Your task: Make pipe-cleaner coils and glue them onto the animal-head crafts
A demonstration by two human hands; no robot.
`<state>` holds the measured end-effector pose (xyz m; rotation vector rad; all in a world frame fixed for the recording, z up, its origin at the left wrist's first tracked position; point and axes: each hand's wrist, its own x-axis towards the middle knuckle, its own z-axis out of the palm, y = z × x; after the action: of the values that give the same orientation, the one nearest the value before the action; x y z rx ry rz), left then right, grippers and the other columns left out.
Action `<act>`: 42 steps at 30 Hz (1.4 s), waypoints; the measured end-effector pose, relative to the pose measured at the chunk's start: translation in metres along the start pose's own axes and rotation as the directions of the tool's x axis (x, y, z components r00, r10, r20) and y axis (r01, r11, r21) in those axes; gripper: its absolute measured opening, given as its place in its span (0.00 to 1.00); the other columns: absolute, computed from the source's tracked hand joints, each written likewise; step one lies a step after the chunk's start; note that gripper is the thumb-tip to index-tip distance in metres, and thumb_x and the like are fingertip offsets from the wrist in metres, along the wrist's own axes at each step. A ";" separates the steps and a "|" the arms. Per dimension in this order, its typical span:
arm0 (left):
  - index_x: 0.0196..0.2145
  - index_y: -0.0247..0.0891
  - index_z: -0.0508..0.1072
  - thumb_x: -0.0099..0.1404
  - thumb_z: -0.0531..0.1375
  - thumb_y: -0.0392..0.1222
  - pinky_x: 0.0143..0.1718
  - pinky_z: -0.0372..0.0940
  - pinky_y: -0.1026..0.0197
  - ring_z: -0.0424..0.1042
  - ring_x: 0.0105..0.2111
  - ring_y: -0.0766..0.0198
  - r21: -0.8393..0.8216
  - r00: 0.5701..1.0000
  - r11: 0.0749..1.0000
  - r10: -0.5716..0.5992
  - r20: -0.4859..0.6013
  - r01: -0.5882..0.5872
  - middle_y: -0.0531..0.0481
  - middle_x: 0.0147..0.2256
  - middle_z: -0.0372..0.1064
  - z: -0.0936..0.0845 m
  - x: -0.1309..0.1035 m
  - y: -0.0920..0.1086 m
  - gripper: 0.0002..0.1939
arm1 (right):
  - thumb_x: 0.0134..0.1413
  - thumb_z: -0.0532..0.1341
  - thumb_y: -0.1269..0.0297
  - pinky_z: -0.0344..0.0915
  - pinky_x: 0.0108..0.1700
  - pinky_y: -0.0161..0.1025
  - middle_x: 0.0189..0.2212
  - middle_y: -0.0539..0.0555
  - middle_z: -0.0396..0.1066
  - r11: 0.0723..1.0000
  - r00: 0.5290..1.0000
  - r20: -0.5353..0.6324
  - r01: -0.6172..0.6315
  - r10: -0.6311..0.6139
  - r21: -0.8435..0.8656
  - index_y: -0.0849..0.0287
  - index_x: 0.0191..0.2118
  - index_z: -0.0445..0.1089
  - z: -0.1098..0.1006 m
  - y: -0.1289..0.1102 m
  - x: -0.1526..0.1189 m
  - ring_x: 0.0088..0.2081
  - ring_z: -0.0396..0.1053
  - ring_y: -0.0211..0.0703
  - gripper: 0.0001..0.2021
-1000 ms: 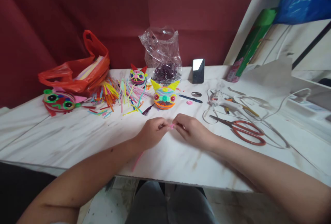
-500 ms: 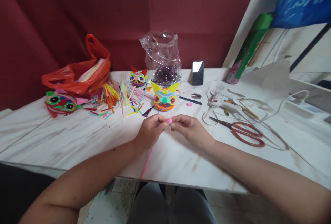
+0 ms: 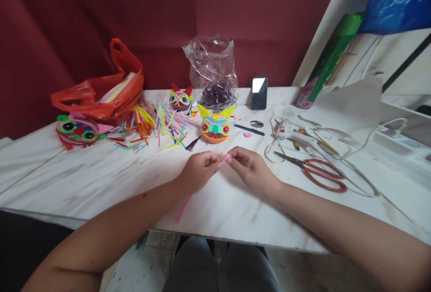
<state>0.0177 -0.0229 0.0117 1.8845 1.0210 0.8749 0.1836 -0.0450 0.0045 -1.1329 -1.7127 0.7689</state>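
Observation:
A small pink coil of pipe cleaner is pinched between the fingertips of both hands, above the near middle of the table. My left hand is closed on its left side, and my right hand grips it from the right. A straight pink tail shows below my left wrist; its link to the coil is hidden by the hand. Just beyond the hands sits a striped pipe-cleaner animal head with yellow ears. A second pink coil lies flat to its right.
Scissors with red handles and a white glue gun with its looping cord lie at right. Tweezers, a phone and a clear bag are farther back. Loose pipe cleaners, another head and a red bag occupy the left.
Both hands and the coil have shifted slightly right. The right fingers now cover more of the coil, and less of the pink tail shows below the left hand.

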 end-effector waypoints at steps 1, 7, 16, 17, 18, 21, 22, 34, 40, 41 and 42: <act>0.25 0.35 0.68 0.58 0.56 0.44 0.25 0.54 0.66 0.58 0.22 0.70 0.043 1.000 0.999 0.024 0.000 -0.024 0.56 0.21 0.60 -0.001 0.000 -0.002 0.09 | 0.56 0.55 0.59 0.60 0.30 0.35 0.24 0.51 0.66 0.996 0.999 0.023 0.047 -0.045 -0.075 0.60 0.29 0.66 -0.002 -0.001 0.001 0.27 0.61 0.37 0.11; 0.25 0.36 0.68 0.58 0.54 0.37 0.31 0.57 0.64 0.63 0.27 0.67 0.283 0.956 0.914 0.281 0.080 -0.292 0.52 0.25 0.64 0.001 0.000 -0.010 0.06 | 0.54 0.51 0.72 0.61 0.31 0.35 0.26 0.54 0.66 0.864 0.913 0.307 0.371 -0.271 -0.341 0.59 0.30 0.65 -0.016 -0.005 0.001 0.28 0.63 0.38 0.07; 0.26 0.35 0.68 0.58 0.55 0.40 0.26 0.56 0.66 0.61 0.25 0.69 0.021 0.988 0.990 0.142 -0.054 -0.142 0.54 0.23 0.64 0.000 -0.003 -0.001 0.06 | 0.50 0.60 0.56 0.64 0.35 0.37 0.28 0.53 0.71 0.991 0.988 0.155 -0.032 0.012 0.129 0.60 0.31 0.69 -0.006 -0.006 0.001 0.31 0.68 0.40 0.11; 0.27 0.35 0.68 0.58 0.55 0.40 0.26 0.56 0.66 0.61 0.25 0.69 -0.020 0.990 0.992 0.120 -0.073 -0.122 0.54 0.24 0.64 0.000 -0.003 -0.001 0.07 | 0.48 0.61 0.54 0.64 0.35 0.37 0.28 0.52 0.71 0.977 0.990 0.136 -0.071 0.044 0.202 0.60 0.31 0.69 -0.003 -0.006 0.001 0.31 0.68 0.40 0.13; 0.27 0.35 0.68 0.58 0.56 0.41 0.26 0.56 0.66 0.61 0.25 0.69 -0.044 0.990 0.993 0.107 -0.087 -0.111 0.54 0.24 0.64 0.001 -0.004 -0.001 0.07 | 0.47 0.62 0.53 0.64 0.35 0.37 0.27 0.51 0.71 0.966 0.992 0.105 -0.090 0.066 0.244 0.60 0.31 0.69 0.000 -0.006 0.000 0.31 0.68 0.39 0.14; 0.26 0.35 0.68 0.56 0.57 0.40 0.27 0.56 0.66 0.60 0.25 0.69 -0.046 0.990 0.995 0.087 -0.109 -0.092 0.55 0.23 0.62 0.005 -0.004 -0.003 0.06 | 0.47 0.61 0.52 0.62 0.31 0.35 0.24 0.50 0.68 0.968 0.996 -0.002 -0.087 0.090 0.234 0.60 0.30 0.68 0.006 -0.005 -0.003 0.28 0.64 0.37 0.14; 0.26 0.35 0.68 0.56 0.57 0.41 0.27 0.56 0.67 0.60 0.25 0.70 -0.044 0.992 0.996 0.075 -0.098 -0.080 0.55 0.23 0.62 0.006 -0.004 -0.003 0.06 | 0.48 0.60 0.52 0.61 0.30 0.35 0.23 0.50 0.67 0.975 0.996 -0.022 -0.078 0.084 0.210 0.60 0.30 0.68 0.006 -0.004 -0.003 0.26 0.63 0.36 0.14; 0.24 0.35 0.69 0.57 0.55 0.37 0.29 0.58 0.66 0.63 0.26 0.69 0.209 0.981 0.958 0.193 0.034 -0.196 0.54 0.24 0.65 -0.002 0.000 -0.006 0.06 | 0.55 0.53 0.70 0.60 0.29 0.33 0.25 0.53 0.67 0.895 0.952 0.178 0.295 -0.248 -0.335 0.61 0.29 0.66 -0.011 -0.001 0.001 0.27 0.64 0.37 0.07; 0.25 0.35 0.69 0.55 0.55 0.32 0.27 0.57 0.66 0.62 0.24 0.70 0.234 0.945 0.918 0.291 0.146 -0.319 0.53 0.23 0.64 0.000 -0.001 -0.009 0.04 | 0.56 0.51 0.70 0.61 0.31 0.35 0.27 0.56 0.68 0.855 0.892 0.360 0.398 -0.275 -0.332 0.62 0.31 0.68 -0.017 -0.005 -0.001 0.29 0.66 0.39 0.09; 0.24 0.34 0.69 0.54 0.55 0.32 0.27 0.57 0.66 0.61 0.24 0.70 0.219 0.942 0.918 0.306 0.139 -0.330 0.54 0.23 0.63 -0.001 -0.001 -0.008 0.04 | 0.56 0.52 0.68 0.61 0.31 0.35 0.27 0.56 0.69 0.894 0.909 0.339 0.344 -0.241 -0.286 0.62 0.31 0.68 -0.018 -0.006 0.000 0.29 0.66 0.38 0.09; 0.24 0.34 0.68 0.54 0.55 0.32 0.27 0.57 0.66 0.61 0.24 0.70 0.196 0.941 0.922 0.316 0.120 -0.334 0.54 0.23 0.63 -0.002 -0.001 -0.007 0.04 | 0.56 0.54 0.65 0.62 0.31 0.34 0.27 0.55 0.69 0.939 0.933 0.305 0.263 -0.189 -0.222 0.61 0.31 0.69 -0.017 -0.008 0.000 0.28 0.66 0.38 0.09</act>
<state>0.0132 -0.0212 0.0065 2.3009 0.7851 0.8880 0.1966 -0.0474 0.0183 -1.0047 -2.1925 0.5908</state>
